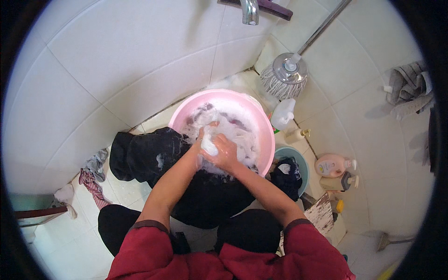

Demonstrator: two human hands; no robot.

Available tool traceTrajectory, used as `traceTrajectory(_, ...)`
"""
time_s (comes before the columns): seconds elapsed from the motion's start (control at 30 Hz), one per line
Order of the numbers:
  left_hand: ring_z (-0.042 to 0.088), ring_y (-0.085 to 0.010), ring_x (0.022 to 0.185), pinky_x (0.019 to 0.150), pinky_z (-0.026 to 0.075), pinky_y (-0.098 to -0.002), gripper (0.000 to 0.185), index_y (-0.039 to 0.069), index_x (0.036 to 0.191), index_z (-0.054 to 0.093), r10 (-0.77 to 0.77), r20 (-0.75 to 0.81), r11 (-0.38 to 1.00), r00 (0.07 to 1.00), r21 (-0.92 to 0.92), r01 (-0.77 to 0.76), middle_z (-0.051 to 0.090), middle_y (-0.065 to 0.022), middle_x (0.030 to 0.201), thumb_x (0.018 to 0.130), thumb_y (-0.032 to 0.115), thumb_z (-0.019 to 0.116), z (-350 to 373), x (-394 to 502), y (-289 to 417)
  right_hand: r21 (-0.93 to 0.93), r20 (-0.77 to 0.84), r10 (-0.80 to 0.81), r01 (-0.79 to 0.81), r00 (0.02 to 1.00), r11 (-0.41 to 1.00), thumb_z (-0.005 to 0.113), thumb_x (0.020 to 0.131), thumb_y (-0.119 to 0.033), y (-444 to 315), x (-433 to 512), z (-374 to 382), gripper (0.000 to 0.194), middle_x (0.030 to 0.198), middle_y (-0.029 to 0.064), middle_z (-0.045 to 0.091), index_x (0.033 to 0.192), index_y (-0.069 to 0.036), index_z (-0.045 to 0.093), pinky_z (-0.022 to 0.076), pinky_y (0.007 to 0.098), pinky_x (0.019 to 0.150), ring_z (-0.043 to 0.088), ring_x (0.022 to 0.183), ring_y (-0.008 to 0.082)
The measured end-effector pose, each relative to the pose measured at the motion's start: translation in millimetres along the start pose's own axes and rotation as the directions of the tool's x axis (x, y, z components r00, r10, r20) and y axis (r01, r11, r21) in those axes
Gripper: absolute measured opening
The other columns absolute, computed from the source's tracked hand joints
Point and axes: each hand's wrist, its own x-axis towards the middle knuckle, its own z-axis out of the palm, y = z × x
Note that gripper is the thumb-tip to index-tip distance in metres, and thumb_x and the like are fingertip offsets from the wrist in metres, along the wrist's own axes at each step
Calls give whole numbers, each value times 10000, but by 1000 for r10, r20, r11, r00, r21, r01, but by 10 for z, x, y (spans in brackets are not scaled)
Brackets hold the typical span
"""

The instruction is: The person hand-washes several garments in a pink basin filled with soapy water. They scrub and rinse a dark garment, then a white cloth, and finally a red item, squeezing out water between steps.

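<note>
Both of my hands are together over a pink plastic basin (pixel 266 140) of sudsy water with soaked fabric in it. A small white foamy item (pixel 210 145) lies between them; whether it is soap or cloth I cannot tell. My right hand (pixel 224 152) is closed around its right side. My left hand (pixel 202 140) is at its left, partly hidden by foam and the item. A black garment (pixel 150 154) hangs over the basin's left and near rim, with a spot of foam on it. White suds (pixel 245 140) cover much of the water.
A string mop (pixel 285 77) stands in the corner, below a metal faucet (pixel 250 14). Right of the basin are a clear jug (pixel 282 113), a teal bucket (pixel 305 171) holding dark clothes and a pink pump bottle (pixel 330 165). Striped cloth (pixel 93 187) lies on the left floor.
</note>
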Motion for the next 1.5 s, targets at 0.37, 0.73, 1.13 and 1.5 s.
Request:
traceTrajectory(0.37,538,-335,953,850,427,-405,623,-99,1127,408,530,-626,428,572,780,456,490,-261,1101,780,396,561,169,-109,247,118,83,663,-668,744,735,573,776,-408,1408,82,-89,567,947,160,589,1143,7,455,451,352,789,574,887,258)
traceTrajectory(0.73,579,-257,865,776,476,-359,454,1,1115,499,-11,-458,1000,889,1,13,579,-142,1019,812,330,574,413,-183,200,24,-175,377,-379,910,925,552,788,-281,757,-148,51,305,987,167,555,1019,-82,530,472,377,717,569,859,321)
traceTrajectory(1.13,562,-231,875,781,453,-355,428,-54,1044,535,93,-487,811,868,542,218,590,-145,990,845,324,510,341,-116,-7,-60,314,316,-314,895,948,447,862,-276,1356,453,-180,309,911,119,629,968,-45,623,436,338,797,590,862,251)
traceTrajectory(1.5,552,-273,968,828,446,-378,715,-18,1218,376,264,-569,542,779,755,368,559,-171,1071,720,428,629,-163,-123,27,-184,343,436,-395,832,900,571,758,-256,899,-69,-46,475,1097,213,514,1146,-4,465,398,351,854,505,1013,306)
